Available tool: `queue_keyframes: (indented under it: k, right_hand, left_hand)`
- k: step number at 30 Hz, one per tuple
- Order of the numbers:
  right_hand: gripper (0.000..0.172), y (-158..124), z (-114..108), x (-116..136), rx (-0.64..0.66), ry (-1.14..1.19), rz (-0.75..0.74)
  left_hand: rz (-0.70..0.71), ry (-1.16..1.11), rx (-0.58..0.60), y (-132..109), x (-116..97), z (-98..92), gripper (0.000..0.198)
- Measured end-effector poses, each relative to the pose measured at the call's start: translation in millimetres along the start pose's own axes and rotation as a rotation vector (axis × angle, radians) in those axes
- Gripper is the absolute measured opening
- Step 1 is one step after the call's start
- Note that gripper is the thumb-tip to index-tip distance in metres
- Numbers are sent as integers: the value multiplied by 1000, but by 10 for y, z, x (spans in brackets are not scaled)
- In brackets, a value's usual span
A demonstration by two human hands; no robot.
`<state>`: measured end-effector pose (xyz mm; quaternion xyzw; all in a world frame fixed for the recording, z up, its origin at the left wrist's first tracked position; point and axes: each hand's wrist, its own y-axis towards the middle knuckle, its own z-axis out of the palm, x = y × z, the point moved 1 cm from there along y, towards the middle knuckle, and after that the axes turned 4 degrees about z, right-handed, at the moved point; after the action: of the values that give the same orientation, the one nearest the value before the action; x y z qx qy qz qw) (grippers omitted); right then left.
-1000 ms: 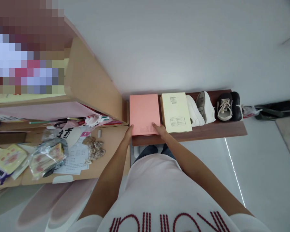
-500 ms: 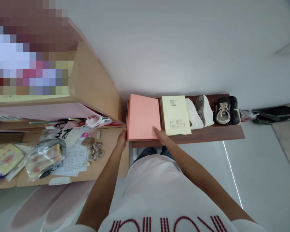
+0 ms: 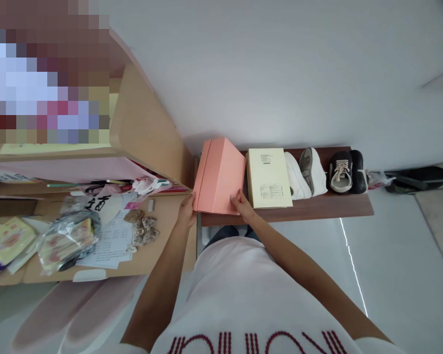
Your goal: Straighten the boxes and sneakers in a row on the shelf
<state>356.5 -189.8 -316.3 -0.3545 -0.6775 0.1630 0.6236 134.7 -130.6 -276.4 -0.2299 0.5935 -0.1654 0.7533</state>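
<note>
A pink box (image 3: 218,176) stands tilted at the left end of a dark wooden shelf (image 3: 317,209), its near edge raised. My left hand (image 3: 187,210) grips its lower left corner. My right hand (image 3: 240,204) grips its lower right corner, fingers pressed against the box. A pale yellow box (image 3: 268,177) with printed labels lies flat right beside it.
White shoes (image 3: 304,172) and a dark pair (image 3: 345,171) line the shelf to the right. A light wooden desk (image 3: 162,221) at left holds papers, bags and small trinkets, under a slanted shelf board (image 3: 143,128). A black bag (image 3: 417,177) lies on the white floor.
The pink box lay flat on the shelf; both hands have lifted its near edge so that it now tilts up. The yellow box and the shoes have not moved.
</note>
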Motion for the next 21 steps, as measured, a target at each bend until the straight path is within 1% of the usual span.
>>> queue_keyframes:
  k: [2,5,8,10,13,15,17,19,21]
  right_hand:
    - [95,-8,32,51,37,12,17]
    - [95,-86,85,158,96,158,18]
    - [94,-221,127,291,154,278,71]
    - [91,-315,149,382,201,309,87]
    - [88,-430,165,495,248,326,35]
    - [87,-478,147,538,261,341,-31]
    - [83,-500,88,551,256,362,-79]
    - [78,-499,-11,536,240,366,-94]
    - [74,-484,-125,508,230,353,-100]
  left_hand:
    - [38,3,-24,-30,-34,43,48]
    - [110,-22,-46,-76,-61,115,51]
    - [168,-31,-70,-121,-50,179,55]
    - [224,-2,-99,-158,-31,218,52]
    - [295,62,-135,-237,5,287,44]
    - [300,90,-136,-292,35,337,43]
    - [276,85,-113,-317,76,373,43]
    - [220,61,-93,-285,139,376,44]
    - [140,61,-93,-187,231,341,45]
